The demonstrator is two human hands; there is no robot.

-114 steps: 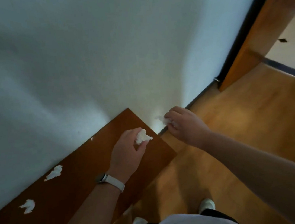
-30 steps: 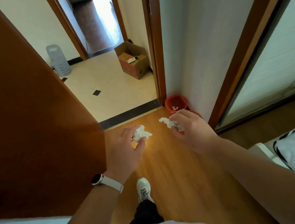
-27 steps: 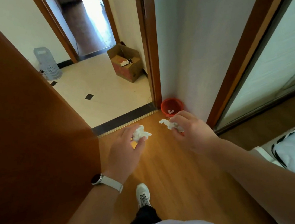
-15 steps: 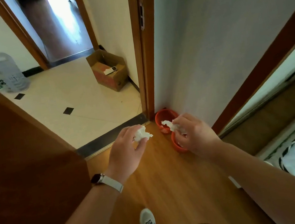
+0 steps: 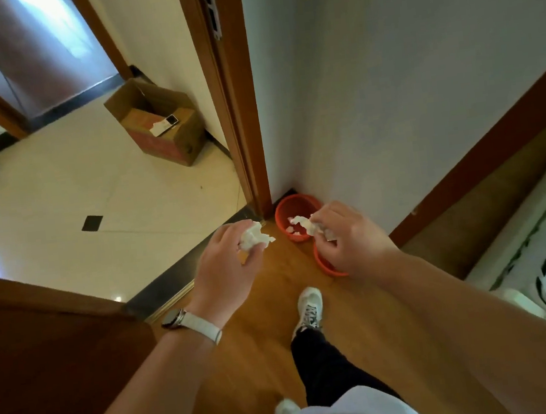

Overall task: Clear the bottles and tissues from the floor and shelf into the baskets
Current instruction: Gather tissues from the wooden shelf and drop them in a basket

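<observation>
At the left of the frame stood an open brown door point(image 5: 54, 361), with a tiled floor point(image 5: 60, 203) and an open cardboard box point(image 5: 160, 124) beyond it in the upper left.

At centre, the left hand point(image 5: 227, 270), a watch point(image 5: 175, 318) on its wrist, was closed around a crumpled white tissue point(image 5: 253, 238), pinched between thumb and fingertips. This tissue sat above the wooden floor point(image 5: 266, 309), just left of the baskets and not yet over either one.

Right of centre, the right hand point(image 5: 346, 239) was clamped on a second crumpled tissue point(image 5: 304, 225), which projected from the fingertips over the far orange basket point(image 5: 294, 209). That basket stood in the corner against the white wall point(image 5: 402, 73) and already held small white scraps. A near orange basket point(image 5: 326, 267) lay mostly hidden under the right hand; its contents could not be seen.

Procedure, as judged: the step in hand was the deposit. The right hand appeared aligned and would need only to lower and part the fingers. The left hand would need to travel right until fully over a rim before release. Tissue is light and drifts, so a low release point is advisable.

Both tissues were wadded, irregular and soft, compressing readily under a light pinch, and loose edges could snag on fingers.
</observation>
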